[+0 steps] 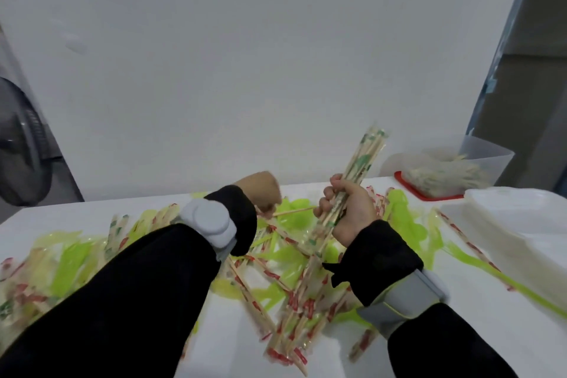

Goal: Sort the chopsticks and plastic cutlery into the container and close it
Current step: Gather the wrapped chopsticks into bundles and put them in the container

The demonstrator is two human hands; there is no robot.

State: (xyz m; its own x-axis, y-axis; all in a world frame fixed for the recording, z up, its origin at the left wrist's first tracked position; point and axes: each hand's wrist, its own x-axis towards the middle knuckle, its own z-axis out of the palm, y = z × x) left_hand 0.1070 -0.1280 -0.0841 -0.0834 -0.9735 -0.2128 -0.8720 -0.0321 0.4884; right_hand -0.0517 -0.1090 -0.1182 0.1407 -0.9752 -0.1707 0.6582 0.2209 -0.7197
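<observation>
Head view. Right hand (pixel 348 209) raised above a white table (pixel 399 331), fingers curled tight round a bundle of wrapped chopsticks (pixel 359 169) with green print, bundle tilted up and to the right. Left hand (pixel 262 192) just beside it, fingers curled, pinching one end of a single bare chopstick (pixel 294 211) that runs level toward the right hand. Below both hands, a loose heap of red-printed wrapped chopsticks (pixel 294 294) mixed with green plastic cutlery (pixel 73 264), spread across the table. At far right, a clear container (pixel 487 159) on a red lid (pixel 411 190), already holding wrapped chopsticks. White foam box (pixel 521 224) near the right edge. Grey bands on both black sleeves.
</observation>
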